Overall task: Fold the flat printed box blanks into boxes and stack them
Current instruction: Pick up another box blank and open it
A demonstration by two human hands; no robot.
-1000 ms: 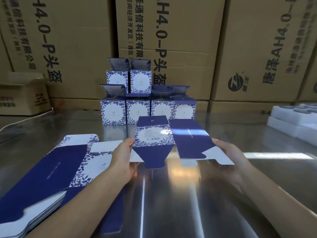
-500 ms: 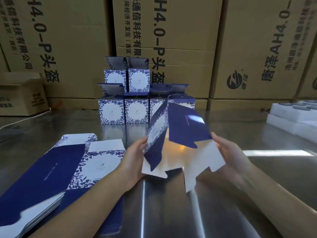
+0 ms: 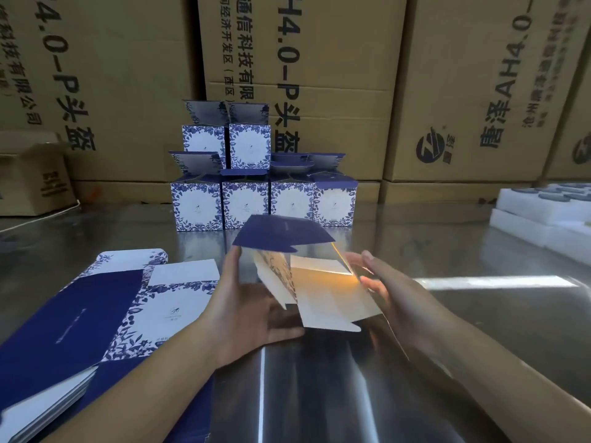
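A blue-and-white printed box blank (image 3: 323,289) is held between both hands just above the steel table (image 3: 319,388), popped open into a sleeve with its white inside facing me. My left hand (image 3: 246,308) holds its left side, fingers straight up along the wall, thumb under the bottom flap. My right hand (image 3: 383,289) presses the right wall with straight fingers. A pile of flat blanks (image 3: 96,318) lies at the left. Folded boxes (image 3: 262,203) stand stacked in two tiers at the back centre.
Large brown cartons (image 3: 319,75) wall off the back of the table. A small open carton (image 3: 32,174) sits at the far left. White foam trays (image 3: 550,215) lie at the right edge. A bright reflection streaks the steel at the right.
The blank went from lying flat between my hands to tilted up, then opened into a square sleeve. Both hands have moved closer together on its sides.
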